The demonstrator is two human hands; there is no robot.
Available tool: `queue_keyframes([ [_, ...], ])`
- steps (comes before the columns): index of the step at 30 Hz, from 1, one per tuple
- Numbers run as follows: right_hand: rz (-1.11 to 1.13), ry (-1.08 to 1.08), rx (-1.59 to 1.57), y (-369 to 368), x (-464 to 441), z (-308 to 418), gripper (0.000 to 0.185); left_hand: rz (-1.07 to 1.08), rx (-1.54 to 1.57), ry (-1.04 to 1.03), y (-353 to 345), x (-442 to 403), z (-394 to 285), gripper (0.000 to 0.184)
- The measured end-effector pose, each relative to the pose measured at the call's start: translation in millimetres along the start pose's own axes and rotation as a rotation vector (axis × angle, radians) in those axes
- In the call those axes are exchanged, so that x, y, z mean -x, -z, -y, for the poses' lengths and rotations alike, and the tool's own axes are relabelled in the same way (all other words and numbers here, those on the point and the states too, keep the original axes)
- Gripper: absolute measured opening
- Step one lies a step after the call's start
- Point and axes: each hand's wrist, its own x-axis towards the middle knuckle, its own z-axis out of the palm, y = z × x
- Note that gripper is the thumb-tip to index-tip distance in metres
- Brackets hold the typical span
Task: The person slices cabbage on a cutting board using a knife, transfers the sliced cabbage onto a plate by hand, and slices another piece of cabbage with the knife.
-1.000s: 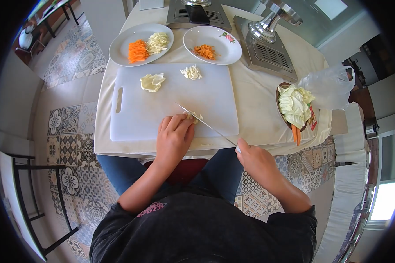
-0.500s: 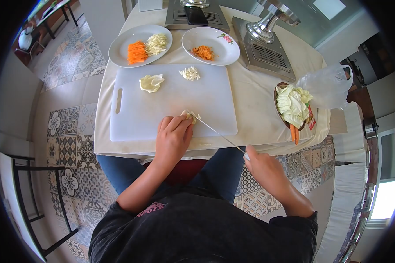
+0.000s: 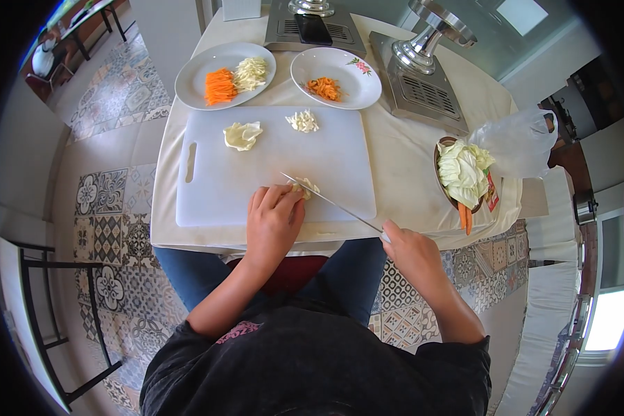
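Tablecloth [image 3: 409,173] in cream, softly creased, spreads beneath and beyond both hands. On it, directly under the left hand [image 3: 276,218], lies a white cutting board [image 3: 222,191], faintly stained, with a slotted handle on that hand's left. Two slotted steel bases stand farther out, the nearer one [image 3: 430,97] ahead of the right hand [image 3: 412,253]. A clear plastic bag [image 3: 523,142] sits farther out to the right of the right hand. Straight out past the left hand, beyond the board, an oval plate [image 3: 191,69] carries bright orange strips [image 3: 220,85] beside pale ones [image 3: 250,74]; to its right, a flowered dish [image 3: 340,61] holds limp orange shreds [image 3: 324,88]. Ahead and to the right of the right hand, crinkled pale-green cabbage [image 3: 462,170] fills a brown bowl [image 3: 437,168], two carrots [image 3: 465,218] jutting toward the person. The right hand is wrapped around the handle of a knife [image 3: 340,207], whose slim, straight blade slants up to the left hand's fingertips. Away from those fingers, a curled yellowish leaf [image 3: 243,136] and a heap of whitish bits [image 3: 302,120] rest on the board. Right at the fingertips, bunched and pinning them down, are small cream-yellow pieces [image 3: 307,186], thin and uneven, partly hidden by hand and blade.
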Motion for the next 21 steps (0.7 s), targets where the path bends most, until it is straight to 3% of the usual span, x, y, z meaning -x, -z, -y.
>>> queue_keyframes([
  [21, -0.154, -0.009, -0.131, -4, -46, 11, 0.019, 0.115, 0.080, 0.007, 7, -28, 15, 0.022],
])
